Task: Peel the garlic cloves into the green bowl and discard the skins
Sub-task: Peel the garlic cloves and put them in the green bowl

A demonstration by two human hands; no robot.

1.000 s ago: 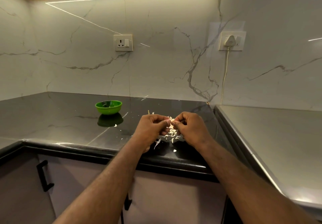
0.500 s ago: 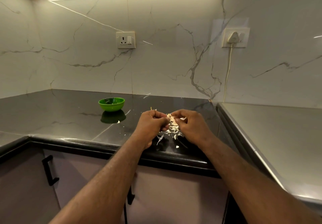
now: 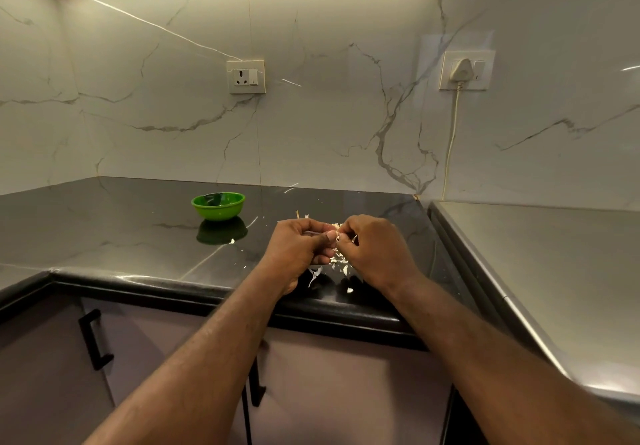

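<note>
Small garlic clove (image 3: 336, 227) sits between both hands, above the dark surface (image 3: 138, 236) near its front edge. Left hand (image 3: 301, 247) grip narrow, fingers curled, pinching the clove. Right hand (image 3: 375, 249) grip narrow too, fingertips on it. Loose skins (image 3: 337, 262) lie scattered under the hands. Green bowl (image 3: 218, 206) stands upright, well apart to the left.

Table (image 3: 138, 236): glossy black stone, reflective. Wall (image 3: 311, 115): polished veined marble. Green bowl (image 3: 218, 206): shiny plastic. Garlic skins (image 3: 337, 261): papery.
</note>
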